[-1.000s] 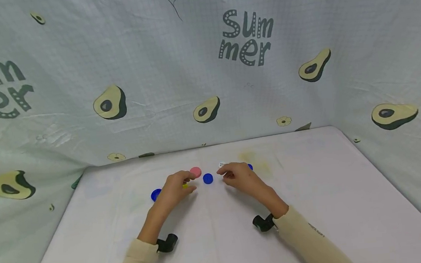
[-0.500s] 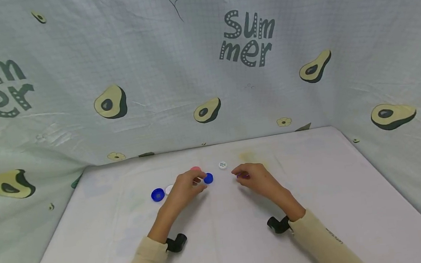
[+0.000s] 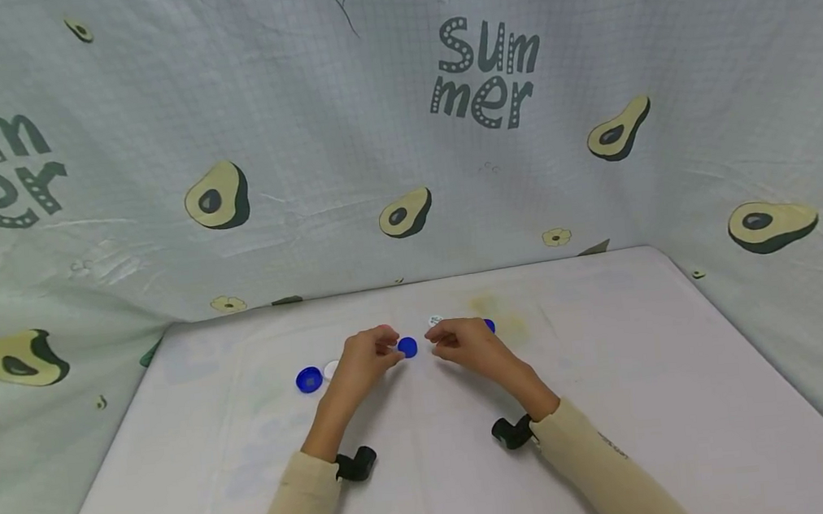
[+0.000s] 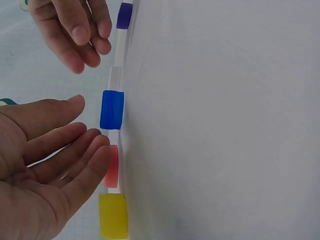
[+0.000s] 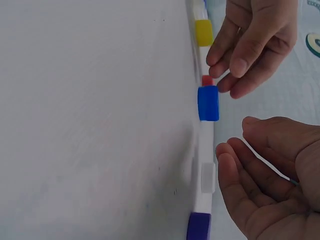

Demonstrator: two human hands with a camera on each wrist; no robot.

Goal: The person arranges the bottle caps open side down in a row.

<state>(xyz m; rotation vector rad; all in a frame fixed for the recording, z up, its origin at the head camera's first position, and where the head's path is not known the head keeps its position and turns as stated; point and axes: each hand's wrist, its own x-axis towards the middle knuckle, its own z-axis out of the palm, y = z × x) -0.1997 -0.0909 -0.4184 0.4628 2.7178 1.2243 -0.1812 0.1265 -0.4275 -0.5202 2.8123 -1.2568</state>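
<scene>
In the head view my left hand (image 3: 362, 365) hovers by a blue bottle cap (image 3: 408, 347), its fingers loosely bent with nothing between them. Behind that hand a pink cap (image 3: 386, 327) is mostly hidden. The left wrist view shows the pink cap (image 4: 113, 166) near the fingertips and a yellow cap (image 4: 113, 216) beyond it. My right hand (image 3: 472, 345) is held just in front of a white patterned cap (image 3: 435, 320), thumb and fingers apart and holding nothing. A dark blue cap (image 3: 489, 326) peeks out behind it, looking purplish in the right wrist view.
A larger blue cap (image 3: 309, 379) and a white cap (image 3: 331, 369) lie left of the left hand. All sit on a white-covered table (image 3: 430, 468). A printed curtain (image 3: 298, 136) stands along the back and sides.
My left hand has shifted right, from beside the yellow cap to the blue cap. My right hand went right over the dark blue cap, then came back left. The caps have stayed put.
</scene>
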